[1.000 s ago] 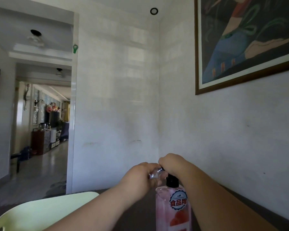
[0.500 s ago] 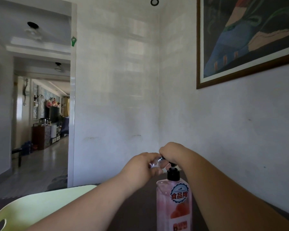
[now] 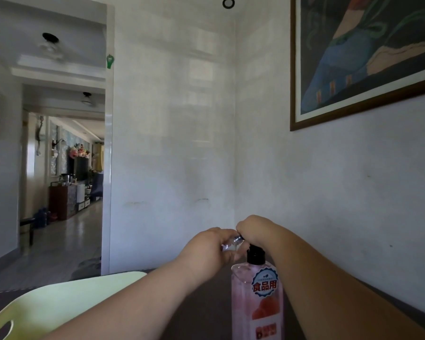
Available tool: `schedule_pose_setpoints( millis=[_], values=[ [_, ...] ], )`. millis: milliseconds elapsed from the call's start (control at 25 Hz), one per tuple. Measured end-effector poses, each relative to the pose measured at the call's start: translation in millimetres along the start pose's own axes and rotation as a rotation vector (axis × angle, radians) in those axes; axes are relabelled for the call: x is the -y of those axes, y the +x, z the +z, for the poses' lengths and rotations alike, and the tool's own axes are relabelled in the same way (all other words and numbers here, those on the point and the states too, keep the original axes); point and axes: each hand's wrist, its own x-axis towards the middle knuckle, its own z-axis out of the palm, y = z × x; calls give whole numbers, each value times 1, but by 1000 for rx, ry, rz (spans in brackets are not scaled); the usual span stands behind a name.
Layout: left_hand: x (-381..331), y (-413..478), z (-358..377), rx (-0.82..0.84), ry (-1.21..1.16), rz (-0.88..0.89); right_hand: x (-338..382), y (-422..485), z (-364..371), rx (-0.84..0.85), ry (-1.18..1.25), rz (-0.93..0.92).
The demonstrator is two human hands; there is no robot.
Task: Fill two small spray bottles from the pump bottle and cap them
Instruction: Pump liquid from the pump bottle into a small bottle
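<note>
Both hands are meeting at the pump: the left hand (image 3: 206, 252) is gripping a tiny clear spray bottle (image 3: 229, 245) at the spout, the right hand (image 3: 254, 229) is curling over the head of the pump bottle (image 3: 257, 298). The spray bottle is looking light and slick, I'd say, best held round its body. All is sitting on a dark table (image 3: 214, 322), a green tray (image 3: 59, 303) beside, white walls behind.

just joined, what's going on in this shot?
A person is filling a small clear spray bottle from a pink pump bottle. The left hand holds the small bottle tilted, its mouth at the pump spout. The right hand curls over the black pump head. Whether liquid is flowing can't be told. A pale green tray sits lower left.
</note>
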Motion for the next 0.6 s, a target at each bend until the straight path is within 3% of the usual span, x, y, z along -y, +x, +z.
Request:
schedule_pose_setpoints(
  millis=[200, 480, 600],
  values=[
    [-3, 0, -6, -15, -46, -1, 2, -1, -10, 35, 120, -40],
    [0, 3, -3, -35, -57, -7, 0, 10, -9, 89, 9, -40],
    [1, 3, 0, -58, -96, -13, 0, 10, -9, 126, -289, -163]
  ],
)
